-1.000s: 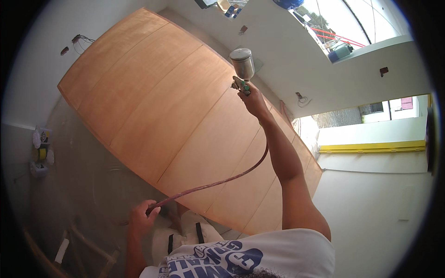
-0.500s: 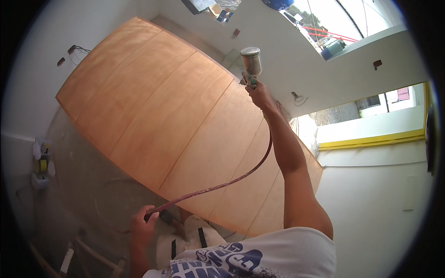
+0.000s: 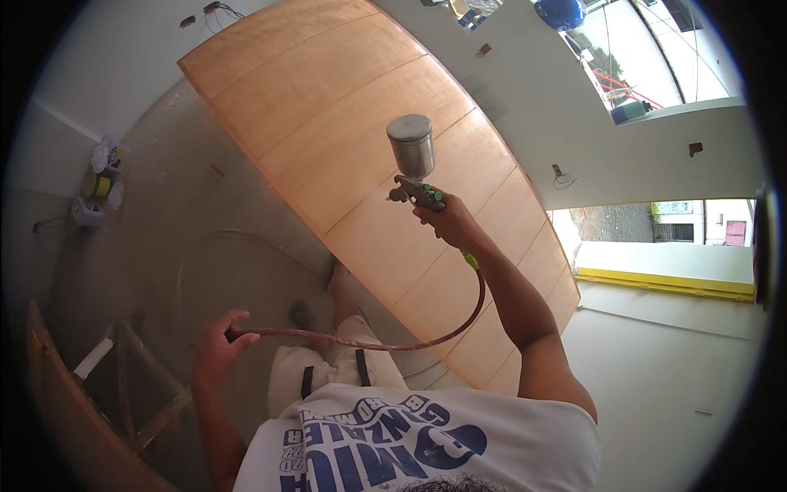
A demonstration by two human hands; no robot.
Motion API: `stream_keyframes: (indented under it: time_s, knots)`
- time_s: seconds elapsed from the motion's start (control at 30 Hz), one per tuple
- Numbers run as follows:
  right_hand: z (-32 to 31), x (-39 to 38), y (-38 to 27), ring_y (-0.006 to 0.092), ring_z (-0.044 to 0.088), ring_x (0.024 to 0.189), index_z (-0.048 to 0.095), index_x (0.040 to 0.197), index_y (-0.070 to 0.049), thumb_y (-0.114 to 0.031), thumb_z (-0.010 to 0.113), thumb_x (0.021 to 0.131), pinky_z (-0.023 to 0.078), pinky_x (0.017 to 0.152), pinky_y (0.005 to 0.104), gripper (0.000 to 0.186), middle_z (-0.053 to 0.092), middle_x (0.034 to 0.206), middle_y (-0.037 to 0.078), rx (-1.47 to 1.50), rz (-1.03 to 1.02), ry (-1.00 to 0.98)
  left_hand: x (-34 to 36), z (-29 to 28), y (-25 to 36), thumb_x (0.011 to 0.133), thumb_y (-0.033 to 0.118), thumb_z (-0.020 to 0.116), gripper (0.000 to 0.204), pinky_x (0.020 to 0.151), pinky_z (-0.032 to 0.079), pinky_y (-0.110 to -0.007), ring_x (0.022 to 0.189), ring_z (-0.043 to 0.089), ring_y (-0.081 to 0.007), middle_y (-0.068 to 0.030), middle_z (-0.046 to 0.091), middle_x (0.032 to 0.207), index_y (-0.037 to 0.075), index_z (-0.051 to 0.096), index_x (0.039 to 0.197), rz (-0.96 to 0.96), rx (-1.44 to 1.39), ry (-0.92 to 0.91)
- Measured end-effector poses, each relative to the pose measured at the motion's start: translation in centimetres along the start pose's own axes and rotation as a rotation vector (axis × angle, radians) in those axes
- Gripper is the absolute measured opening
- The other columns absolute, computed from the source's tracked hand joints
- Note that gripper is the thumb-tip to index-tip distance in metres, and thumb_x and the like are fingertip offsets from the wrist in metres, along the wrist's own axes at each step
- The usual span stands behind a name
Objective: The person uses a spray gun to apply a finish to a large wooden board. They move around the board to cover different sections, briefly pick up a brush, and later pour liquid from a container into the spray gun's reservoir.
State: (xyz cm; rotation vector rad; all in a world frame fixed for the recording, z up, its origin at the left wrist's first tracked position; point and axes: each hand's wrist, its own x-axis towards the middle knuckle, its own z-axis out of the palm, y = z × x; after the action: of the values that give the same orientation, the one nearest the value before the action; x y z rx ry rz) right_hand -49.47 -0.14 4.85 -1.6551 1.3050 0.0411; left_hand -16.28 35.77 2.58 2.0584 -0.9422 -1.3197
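Note:
My right hand (image 3: pixel 443 215) is closed on a metal spray gun (image 3: pixel 414 191) with green knobs and a steel cup (image 3: pixel 411 146) upright on top, held out over a large wooden panel (image 3: pixel 344 123) with long parallel grooves. A dark red hose (image 3: pixel 430 344) with a yellow-green fitting hangs from the gun and curves down to my left hand (image 3: pixel 220 340), which grips it low at the left, beyond the panel's lower edge.
An open window (image 3: pixel 656 49) with objects on its sill is at upper right, and an opening (image 3: pixel 648 221) with a yellow strip (image 3: pixel 664 280) is at right. A wooden frame (image 3: pixel 123 377) stands at lower left. Small containers (image 3: pixel 97 185) sit by the left wall.
My right hand with the gun has come down and nearer, after first moving slightly up. My left hand has moved left and up with the hose. The view has turned, showing more floor at left.

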Motion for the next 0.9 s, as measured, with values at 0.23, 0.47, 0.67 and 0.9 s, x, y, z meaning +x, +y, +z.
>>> stream_keyframes:
  time_s: [0.23, 0.47, 0.67, 0.9]
  knots:
    - [5.6, -3.6, -0.2, 0.0091, 0.057, 0.067, 0.064, 0.121, -0.004, -0.019, 0.069, 0.097, 0.049, 0.055, 0.0266, 0.029, 0.064, 0.086, 0.002, 0.123, -0.026, -0.293, -1.9, -0.8, -1.5, 0.08, 0.022, 0.085, 0.047, 0.065, 0.047, -0.03, 0.069, 0.052, -0.0111, -0.0001, 0.053, 0.075, 0.005, 0.068, 0.119, 0.064, 0.02, -0.009]
    - [-0.8, 0.9, 1.8, 0.0117, 0.054, 0.064, 0.058, 0.14, -0.007, -0.017, 0.066, 0.097, 0.047, 0.058, 0.0321, 0.045, 0.056, 0.075, 0.003, -0.008, -0.05, -0.043, 0.9, 3.5, 2.5, 0.078, 0.02, 0.086, 0.047, 0.067, 0.047, -0.029, 0.071, 0.051, -0.0108, 0.0003, 0.053, 0.077, 0.005, 0.068, 0.119, 0.028, 0.034, -0.046]
    - [-12.1, 11.5, 8.9, 0.0229, 0.065, 0.081, 0.06, 0.136, -0.003, -0.016, 0.068, 0.094, 0.052, 0.078, 0.0387, 0.045, 0.07, 0.091, 0.014, -0.066, -0.118, 0.275, 5.3, 10.2, 7.9, 0.085, 0.026, 0.082, 0.044, 0.067, 0.05, -0.03, 0.071, 0.06, -0.0126, -0.006, 0.065, 0.077, 0.002, 0.067, 0.119, -0.005, -0.007, -0.062]
    - [-25.1, 22.4, 13.1, 0.0404, 0.069, 0.099, 0.061, 0.136, -0.007, -0.018, 0.07, 0.091, 0.053, 0.086, 0.0447, 0.048, 0.071, 0.108, 0.026, -0.246, -0.256, 0.627, 8.8, 16.1, 14.0, 0.091, 0.013, 0.074, 0.029, 0.07, 0.051, -0.03, 0.077, 0.063, -0.0127, -0.0093, 0.07, 0.086, -0.002, 0.067, 0.114, 0.117, -0.151, -0.04]
